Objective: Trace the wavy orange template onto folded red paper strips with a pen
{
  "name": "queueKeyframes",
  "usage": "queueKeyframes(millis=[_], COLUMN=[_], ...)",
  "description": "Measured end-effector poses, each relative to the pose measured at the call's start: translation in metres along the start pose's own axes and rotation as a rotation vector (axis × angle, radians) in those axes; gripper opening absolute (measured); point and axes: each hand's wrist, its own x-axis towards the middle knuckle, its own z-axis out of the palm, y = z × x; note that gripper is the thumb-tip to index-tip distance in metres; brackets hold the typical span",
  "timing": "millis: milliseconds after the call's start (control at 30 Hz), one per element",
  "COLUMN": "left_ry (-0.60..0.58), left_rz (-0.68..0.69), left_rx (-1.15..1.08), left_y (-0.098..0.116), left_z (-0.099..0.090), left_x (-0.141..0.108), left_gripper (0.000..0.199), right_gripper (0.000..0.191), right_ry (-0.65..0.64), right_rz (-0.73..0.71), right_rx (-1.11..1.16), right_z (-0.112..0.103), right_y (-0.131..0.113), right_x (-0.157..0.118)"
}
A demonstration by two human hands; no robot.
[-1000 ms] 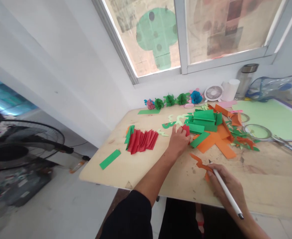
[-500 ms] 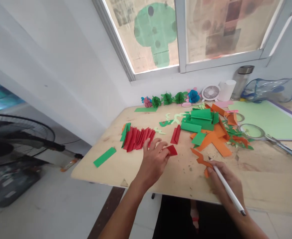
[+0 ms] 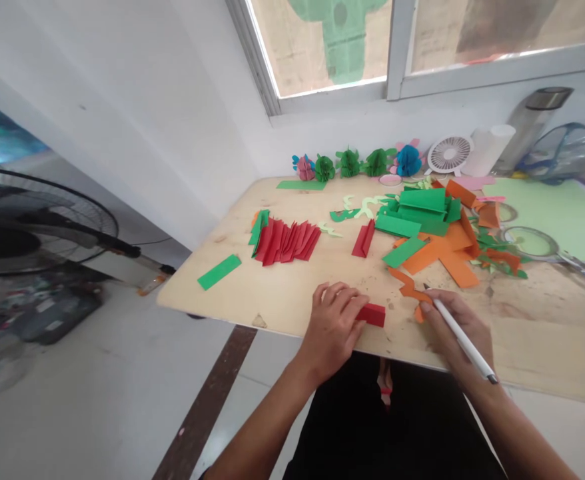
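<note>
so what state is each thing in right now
Left hand, closed on red strip
Right hand, closed on white pen and orange cutout
Red strip, folded
Row of red strips, folded, bunched together
Scissors, lying down, blades partly out of view
Bottle, lid on
Small fan, upright, blades look still

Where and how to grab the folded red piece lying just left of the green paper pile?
I'd pinch the raised fold of the folded red piece near mid-length, coming from above and the near side. The fold stands up along its length, while the green paper pile crowds its right.
</note>
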Motion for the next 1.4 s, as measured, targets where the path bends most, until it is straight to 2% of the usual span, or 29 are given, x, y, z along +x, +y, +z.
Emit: queueKeyframes(millis=[200,400,433,600,733,867,1000,1133,1300,1400], left_ry=[0.087,0.332,0.319,0.088,0.011,0.013,0.042,0.079,0.059,0.061], left_rz=[-0.112,-0.166,-0.16,-0.183,-0.149,-0.076,0.004,-0.003,0.002,-0.017], left_rx=[-0.035,0.131,0.124,0.081,0.002,-0.054,-0.19,-0.344,-0.167,-0.124], left_y=[-0.006,0.009,0.013,0.027,0.029,0.027,0.024,0.02,0.014,0.011], left_z=[0.005,0.02,0.022,0.027,0.032,0.035,0.031,0.027,0.028,0.028], left_x=[-0.022,-0.031,-0.032,-0.028,-0.015,-0.008,-0.011,-0.016,-0.019,-0.022], left_gripper=[0.035,0.026,0.025,0.032,0.039,0.029,0.016,0.014,0.016,0.02], right_gripper=[0.028,0.027,0.027,0.029,0.029,0.027,0.029,0.028,0.025,0.026], right_ry=[-0.119,-0.102,-0.092,-0.065,-0.053,-0.042,-0.057,-0.043,-0.098,-0.086], right_rz=[-0.076,-0.05,-0.044,-0.016,-0.02,-0.034,-0.008,-0.036,-0.095,-0.103], right_rx=[-0.017,-0.041,-0.039,-0.007,0.011,0.021,0.012,0.016,0.001,-0.023], right_z=[0.012,0.012,0.011,0.008,0.008,0.006,0.005,0.008,0.019,0.027], right_y=[-0.016,-0.015,-0.014,-0.015,-0.014,-0.012,-0.009,-0.008,-0.011,-0.01], right_x=[0.004,0.001,0.001,-0.001,0.001,0.003,0.002,-0.004,-0.013,-0.017])
